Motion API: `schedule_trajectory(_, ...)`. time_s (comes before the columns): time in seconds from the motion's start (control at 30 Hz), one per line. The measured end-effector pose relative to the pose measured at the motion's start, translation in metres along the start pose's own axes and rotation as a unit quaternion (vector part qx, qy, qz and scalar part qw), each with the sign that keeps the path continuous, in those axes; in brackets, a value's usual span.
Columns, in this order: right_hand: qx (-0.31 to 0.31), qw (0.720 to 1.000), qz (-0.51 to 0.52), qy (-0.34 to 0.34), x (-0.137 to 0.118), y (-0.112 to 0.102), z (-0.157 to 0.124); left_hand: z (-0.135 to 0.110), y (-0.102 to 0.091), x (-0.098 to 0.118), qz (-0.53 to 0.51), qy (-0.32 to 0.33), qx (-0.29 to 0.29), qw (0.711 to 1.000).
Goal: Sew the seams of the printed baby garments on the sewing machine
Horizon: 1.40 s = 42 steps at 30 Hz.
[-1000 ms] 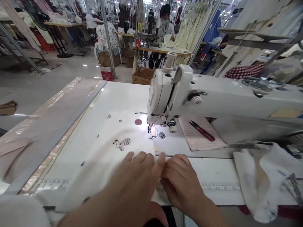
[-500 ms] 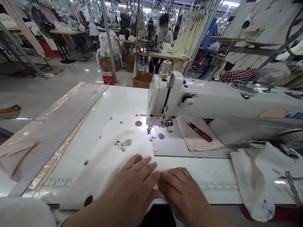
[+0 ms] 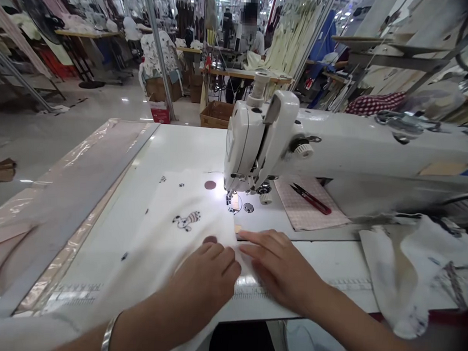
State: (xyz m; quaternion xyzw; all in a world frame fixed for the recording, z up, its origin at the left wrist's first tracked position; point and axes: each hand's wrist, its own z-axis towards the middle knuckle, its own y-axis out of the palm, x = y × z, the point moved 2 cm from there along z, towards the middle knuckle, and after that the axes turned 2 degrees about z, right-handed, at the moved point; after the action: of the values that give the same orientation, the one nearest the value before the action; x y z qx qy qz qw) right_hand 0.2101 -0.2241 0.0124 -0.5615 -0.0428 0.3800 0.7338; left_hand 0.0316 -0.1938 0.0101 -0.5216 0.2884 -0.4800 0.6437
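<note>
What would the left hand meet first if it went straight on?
Likely the right hand, whose fingers lie across just ahead of the left hand on the fabric. Beyond them stands the machine head; depth is unclear.

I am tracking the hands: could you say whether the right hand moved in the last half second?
Yes: the right hand slid forward, toward the sewing machine bed.
</note>
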Motion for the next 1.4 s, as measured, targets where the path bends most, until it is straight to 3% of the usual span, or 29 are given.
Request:
schedule_trajectory(0.13, 0.016, 0.998, -0.024, -0.057, 0.004, 0.006, 0.018, 0.003, -0.017, -0.006, -0.166, -0.087, 0.008, 0.982)
schedule_trajectory(0.23, 0.058, 0.992, -0.053, -0.097, 0.002, 0.007, 0.030, 0.001, -0.023, 0.002, -0.210, -0.144, 0.009, 0.967)
schedule_trajectory(0.3, 0.091, 0.991, -0.052, -0.085, 0.000, 0.004, 0.038, 0.002, -0.023, 0.007, -0.194, -0.168, 0.043, 0.965)
schedule_trajectory(0.4, 0.168, 0.984, -0.028, -0.050, -0.005, -0.004, 0.046, 0.012, -0.025, 0.002, -0.114, -0.179, 0.157, 0.965)
schedule_trajectory(0.47, 0.216, 0.975, -0.020, -0.043, -0.010, -0.009, 0.047, 0.020, -0.032, -0.008, -0.023, -0.134, 0.221, 0.966)
schedule_trajectory(0.5, 0.222, 0.974, -0.023, -0.041, -0.013, -0.010, 0.045, 0.023, -0.036, -0.013, 0.023, -0.082, 0.222, 0.971)
schedule_trajectory(0.57, 0.198, 0.979, -0.041, -0.038, -0.018, -0.006, 0.037, 0.027, -0.042, -0.017, 0.100, 0.054, 0.151, 0.982)
schedule_trajectory(0.63, 0.140, 0.987, -0.068, -0.040, -0.020, 0.003, 0.026, 0.023, -0.042, -0.013, 0.130, 0.134, 0.015, 0.982)
schedule_trajectory(0.7, 0.095, 0.991, -0.089, -0.043, -0.021, 0.010, 0.012, 0.015, -0.038, -0.006, 0.100, 0.120, -0.091, 0.984)
schedule_trajectory(0.73, 0.078, 0.991, -0.098, -0.041, -0.020, 0.013, 0.007, 0.011, -0.034, -0.002, 0.065, 0.090, -0.115, 0.987)
schedule_trajectory(0.87, 0.053, 0.989, -0.128, -0.057, -0.016, 0.015, -0.007, -0.001, -0.019, 0.002, -0.003, -0.013, -0.047, 0.999)
schedule_trajectory(0.93, 0.044, 0.986, -0.139, -0.075, -0.015, 0.014, -0.009, -0.004, -0.012, -0.001, 0.038, -0.005, -0.029, 0.999)
schedule_trajectory(1.03, 0.034, 0.985, -0.149, -0.083, -0.011, 0.014, -0.007, -0.004, -0.007, -0.010, 0.072, 0.027, -0.049, 0.996)
schedule_trajectory(1.4, 0.050, 0.980, -0.170, -0.092, 0.013, 0.012, 0.030, 0.008, -0.001, -0.054, 0.013, 0.022, -0.039, 0.999)
